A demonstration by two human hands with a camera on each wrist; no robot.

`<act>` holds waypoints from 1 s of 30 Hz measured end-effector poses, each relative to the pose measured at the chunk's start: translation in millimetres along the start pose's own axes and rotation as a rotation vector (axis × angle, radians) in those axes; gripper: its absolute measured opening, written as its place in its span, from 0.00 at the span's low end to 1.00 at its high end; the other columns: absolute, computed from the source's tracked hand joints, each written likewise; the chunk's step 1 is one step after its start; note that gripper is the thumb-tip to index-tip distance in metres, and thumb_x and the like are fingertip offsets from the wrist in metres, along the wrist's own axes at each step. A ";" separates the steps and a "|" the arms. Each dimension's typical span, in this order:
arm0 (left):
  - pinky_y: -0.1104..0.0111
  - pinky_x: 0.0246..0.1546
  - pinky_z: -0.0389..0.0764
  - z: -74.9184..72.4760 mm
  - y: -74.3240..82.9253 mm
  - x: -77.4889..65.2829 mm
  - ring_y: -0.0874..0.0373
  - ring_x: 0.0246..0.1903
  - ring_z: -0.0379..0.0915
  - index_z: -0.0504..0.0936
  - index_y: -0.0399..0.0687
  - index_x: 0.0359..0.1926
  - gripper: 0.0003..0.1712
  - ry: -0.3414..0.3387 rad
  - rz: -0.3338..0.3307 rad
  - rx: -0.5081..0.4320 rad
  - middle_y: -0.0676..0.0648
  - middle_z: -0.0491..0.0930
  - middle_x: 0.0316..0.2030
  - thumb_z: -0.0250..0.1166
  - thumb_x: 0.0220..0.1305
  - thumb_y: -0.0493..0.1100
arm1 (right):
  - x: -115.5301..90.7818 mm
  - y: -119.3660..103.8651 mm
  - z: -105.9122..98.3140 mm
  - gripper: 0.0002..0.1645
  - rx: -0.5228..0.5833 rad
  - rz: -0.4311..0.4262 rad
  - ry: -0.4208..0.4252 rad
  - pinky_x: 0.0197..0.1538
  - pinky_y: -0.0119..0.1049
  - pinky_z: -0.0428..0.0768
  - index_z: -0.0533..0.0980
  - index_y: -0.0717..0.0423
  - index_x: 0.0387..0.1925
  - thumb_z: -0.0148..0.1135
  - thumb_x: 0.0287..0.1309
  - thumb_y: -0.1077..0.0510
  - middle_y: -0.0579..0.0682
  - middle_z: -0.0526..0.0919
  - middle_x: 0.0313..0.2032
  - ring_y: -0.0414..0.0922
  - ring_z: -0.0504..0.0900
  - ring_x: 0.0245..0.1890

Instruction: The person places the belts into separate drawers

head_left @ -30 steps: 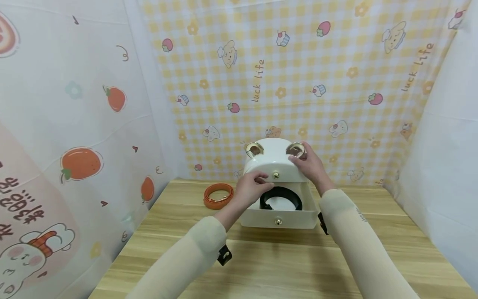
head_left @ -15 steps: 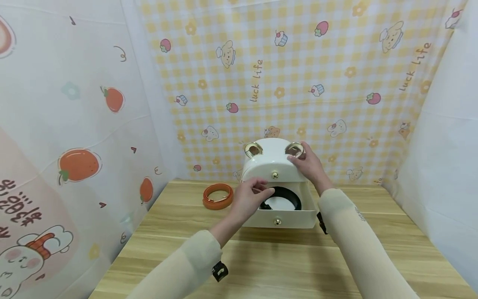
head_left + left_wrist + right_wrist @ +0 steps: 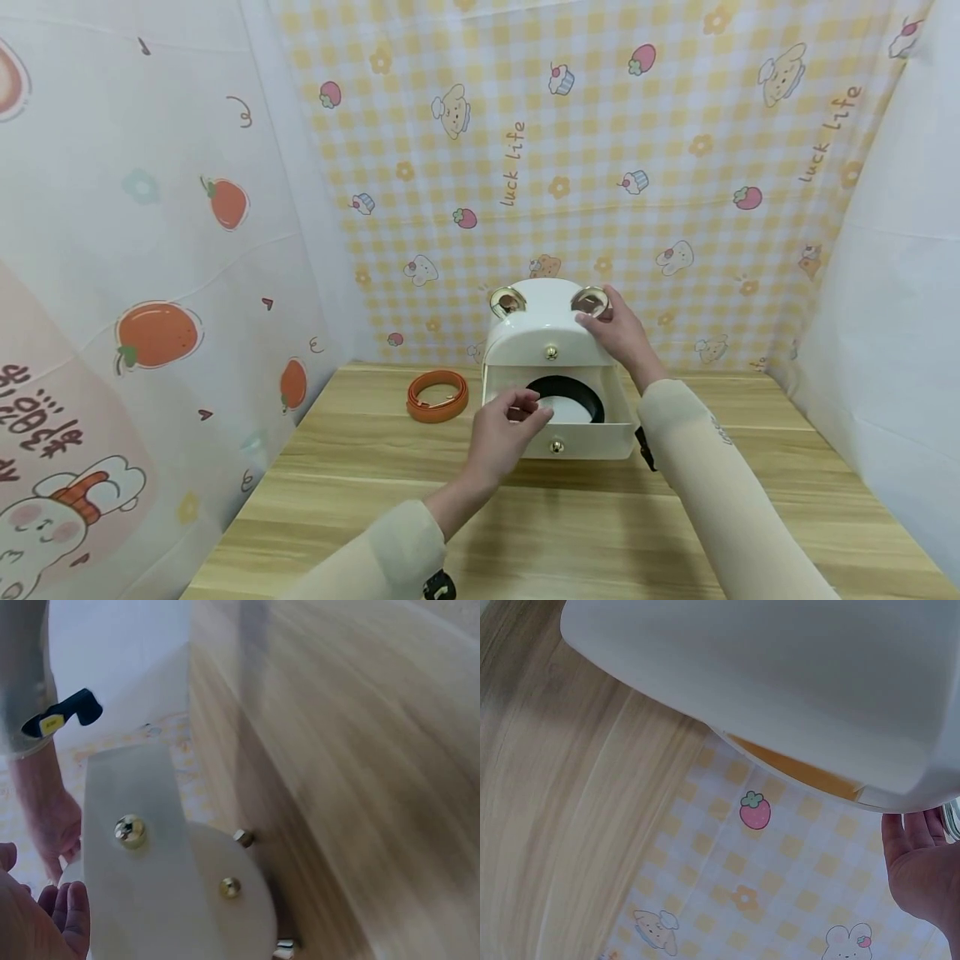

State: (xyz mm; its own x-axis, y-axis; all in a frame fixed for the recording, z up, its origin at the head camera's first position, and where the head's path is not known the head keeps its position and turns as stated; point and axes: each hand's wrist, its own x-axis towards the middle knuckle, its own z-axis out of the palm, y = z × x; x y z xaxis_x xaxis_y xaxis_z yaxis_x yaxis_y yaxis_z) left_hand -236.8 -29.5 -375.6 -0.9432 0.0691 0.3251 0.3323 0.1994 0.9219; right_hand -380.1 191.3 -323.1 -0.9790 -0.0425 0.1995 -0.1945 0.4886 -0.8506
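A glossy white two-drawer storage box [image 3: 542,322] with gold ring ears and gold knobs stands on the table. Its lower drawer [image 3: 600,442] is pulled out, and a coiled black belt [image 3: 591,395] lies inside, partly hidden by my left hand. That left hand [image 3: 498,435] hovers over the drawer's front left, fingers loosely bent, nothing visible in them; in the left wrist view the hand [image 3: 36,919] appears beside the box. With my right hand [image 3: 625,335] I hold the box's upper right by the ear, thumb in front and fingers around the far side.
An orange coiled belt [image 3: 453,407] with a gold buckle lies on the wooden table [image 3: 360,467], left of the box. Behind hangs a yellow checked cloth [image 3: 555,225]; white cloths close both sides.
My left hand has come down and toward me, from the upper drawer's left side to the lower drawer's front edge. The right hand, the box and both belts have stayed put.
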 end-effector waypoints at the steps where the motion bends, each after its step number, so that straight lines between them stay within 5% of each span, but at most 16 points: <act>1: 0.71 0.35 0.80 1.7 -2.1 -2.4 0.59 0.37 0.78 0.84 0.45 0.44 0.14 0.006 -0.006 -0.005 0.52 0.80 0.36 0.72 0.61 0.46 | 0.0 0.1 0.1 0.45 -0.002 0.000 0.001 0.61 0.58 0.70 0.50 0.45 0.78 0.61 0.68 0.47 0.65 0.75 0.60 0.61 0.74 0.59; 30: 0.71 0.38 0.81 23.4 -37.9 -29.4 0.58 0.38 0.79 0.84 0.42 0.44 0.15 0.053 0.016 -0.049 0.46 0.83 0.39 0.74 0.58 0.43 | 0.0 0.4 0.4 0.43 -0.002 0.005 0.000 0.61 0.58 0.70 0.52 0.43 0.77 0.60 0.68 0.46 0.64 0.75 0.59 0.61 0.73 0.59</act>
State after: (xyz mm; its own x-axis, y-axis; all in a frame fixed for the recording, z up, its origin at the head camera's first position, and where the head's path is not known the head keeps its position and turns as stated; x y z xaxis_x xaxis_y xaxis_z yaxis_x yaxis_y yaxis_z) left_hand -221.7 -16.2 -425.0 -0.9369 0.0195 0.3490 0.3478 0.1507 0.9254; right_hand -380.2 191.2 -323.7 -0.9799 -0.0398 0.1955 -0.1896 0.4907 -0.8504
